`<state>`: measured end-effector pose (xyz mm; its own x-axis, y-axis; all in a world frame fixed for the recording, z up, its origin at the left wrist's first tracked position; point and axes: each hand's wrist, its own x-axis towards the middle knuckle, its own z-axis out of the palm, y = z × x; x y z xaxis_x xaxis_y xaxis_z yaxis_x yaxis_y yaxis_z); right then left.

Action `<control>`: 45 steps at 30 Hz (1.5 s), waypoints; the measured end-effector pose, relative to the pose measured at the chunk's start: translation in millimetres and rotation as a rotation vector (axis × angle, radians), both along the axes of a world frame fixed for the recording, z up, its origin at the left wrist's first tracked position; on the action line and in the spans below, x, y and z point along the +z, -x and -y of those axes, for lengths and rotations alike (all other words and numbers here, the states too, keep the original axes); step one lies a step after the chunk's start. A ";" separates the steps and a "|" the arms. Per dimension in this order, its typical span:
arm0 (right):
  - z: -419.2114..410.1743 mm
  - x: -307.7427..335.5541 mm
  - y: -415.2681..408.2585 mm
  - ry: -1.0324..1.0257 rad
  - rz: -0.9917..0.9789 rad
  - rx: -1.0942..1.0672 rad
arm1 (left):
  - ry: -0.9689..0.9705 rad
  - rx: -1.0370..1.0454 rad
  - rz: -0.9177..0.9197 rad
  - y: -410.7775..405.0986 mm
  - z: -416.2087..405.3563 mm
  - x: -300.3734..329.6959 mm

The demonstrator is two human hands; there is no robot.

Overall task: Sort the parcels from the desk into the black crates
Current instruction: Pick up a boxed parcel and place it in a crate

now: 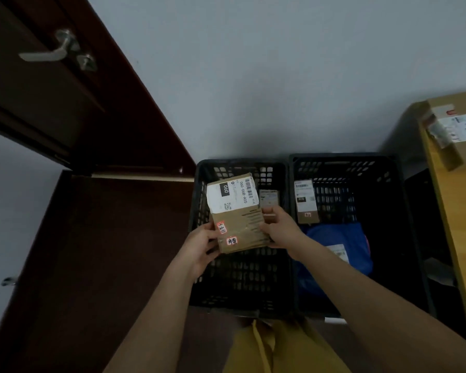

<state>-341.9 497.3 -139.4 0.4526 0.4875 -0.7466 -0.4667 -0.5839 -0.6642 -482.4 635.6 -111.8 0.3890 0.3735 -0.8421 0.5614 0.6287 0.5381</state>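
I hold a flat brown cardboard parcel [238, 219] with a white shipping label and two red stickers over the left black crate [199, 265]. My left hand [202, 243] grips its near left corner and my right hand [279, 227] grips its right edge. A small brown parcel [268, 198] stands in that crate behind the held one. The right black crate [398, 211] contains an upright small box [306, 201] and a blue bag parcel [339, 246].
The wooden desk [455, 238] runs along the right edge with a taped cardboard parcel [455, 127] on it. A dark red door [65, 103] stands open at the left. Both crates sit against a grey wall [253, 76].
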 end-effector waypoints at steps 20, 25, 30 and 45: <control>-13.2 -263.6 97.0 0.325 -0.064 -0.080 | 0.070 -0.203 -0.386 45.1 -15.2 -274.1; -45.4 -296.5 97.6 0.269 -0.071 -0.061 | -0.145 -0.214 -0.376 40.8 -31.3 -298.9; -60.2 -309.0 95.2 0.219 -0.228 0.009 | -0.348 -0.381 -0.369 39.0 -33.0 -314.7; -55.2 -288.8 106.8 0.233 -0.093 0.116 | -0.663 -1.204 -0.349 60.2 -21.7 -288.4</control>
<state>-448.7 552.5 -428.2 0.3283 0.3428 -0.8802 -0.4401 -0.7689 -0.4637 -542.6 657.3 -400.2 0.5594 0.3259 -0.7622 0.7283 -0.6323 0.2641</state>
